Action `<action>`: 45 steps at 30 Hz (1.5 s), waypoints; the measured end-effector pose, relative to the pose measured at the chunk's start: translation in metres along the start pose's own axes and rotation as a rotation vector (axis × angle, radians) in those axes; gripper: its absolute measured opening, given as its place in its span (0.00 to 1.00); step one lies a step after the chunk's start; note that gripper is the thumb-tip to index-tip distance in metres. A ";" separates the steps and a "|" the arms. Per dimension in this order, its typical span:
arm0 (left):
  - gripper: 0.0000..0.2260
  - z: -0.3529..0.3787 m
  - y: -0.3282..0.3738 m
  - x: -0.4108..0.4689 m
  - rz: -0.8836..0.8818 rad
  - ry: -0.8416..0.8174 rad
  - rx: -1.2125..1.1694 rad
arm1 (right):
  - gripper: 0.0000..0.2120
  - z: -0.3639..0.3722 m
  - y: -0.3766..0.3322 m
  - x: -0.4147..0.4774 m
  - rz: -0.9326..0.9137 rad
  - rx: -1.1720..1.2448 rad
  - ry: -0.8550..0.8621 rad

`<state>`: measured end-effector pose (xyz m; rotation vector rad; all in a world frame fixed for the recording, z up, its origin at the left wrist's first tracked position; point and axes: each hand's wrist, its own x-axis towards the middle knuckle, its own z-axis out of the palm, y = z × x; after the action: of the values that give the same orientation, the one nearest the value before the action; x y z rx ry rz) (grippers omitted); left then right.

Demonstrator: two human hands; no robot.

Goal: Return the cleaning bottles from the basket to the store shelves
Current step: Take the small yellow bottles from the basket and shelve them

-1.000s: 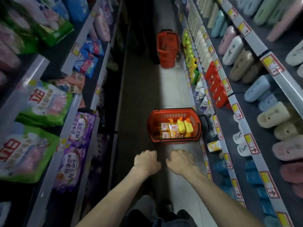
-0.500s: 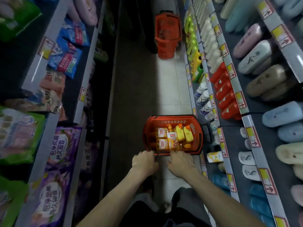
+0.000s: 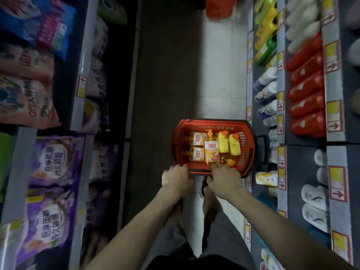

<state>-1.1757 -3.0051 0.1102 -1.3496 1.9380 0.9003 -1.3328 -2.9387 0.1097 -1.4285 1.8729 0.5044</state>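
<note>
Since a second ago both hands are closing in on the basket [image 3: 214, 121], which was well ahead of them then and is now directly under them. The left hand [image 3: 176, 177] is sitting at the basket's near-left corner with its fingers bent down onto the rim; it cannot be told whether they are actually gripping it. Inside, nothing is being lifted yet: two orange bottles [image 3: 196, 147] are lying along the left wall, a pump bottle [image 3: 212, 151] is lying at the centre, and two yellow bottles [image 3: 228, 145] are lying toward the right wall. The right hand [image 3: 224, 179] is reaching over the near rim with fingers loosely extended, its tips touching the foot of the pump bottle and holding nothing. In my judgement, the approach is finishing and the first pick is about to begin, with every bottle still to be shelved. The basket is standing on the pale tiled floor [image 3: 220, 75] of a narrow, dim aisle, hard against the right-hand shelving. On the left, purple refill bags [image 3: 48, 172] are filling the lower shelf edge. On the right, red bottles [image 3: 305, 94] are lying in a row behind price rails [image 3: 280, 114], with yellow jugs [image 3: 265, 36] toward the far end. A second basket [image 3: 218, 8] is standing at the far end of the floor.
</note>
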 end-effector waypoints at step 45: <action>0.24 0.238 0.055 0.434 -0.450 -0.178 -1.293 | 0.15 0.244 0.137 0.375 0.693 1.406 -0.354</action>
<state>-1.3351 -3.0332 -0.3611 -2.1089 0.6979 2.0486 -1.4366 -2.9793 -0.3446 0.2221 1.6848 -0.2782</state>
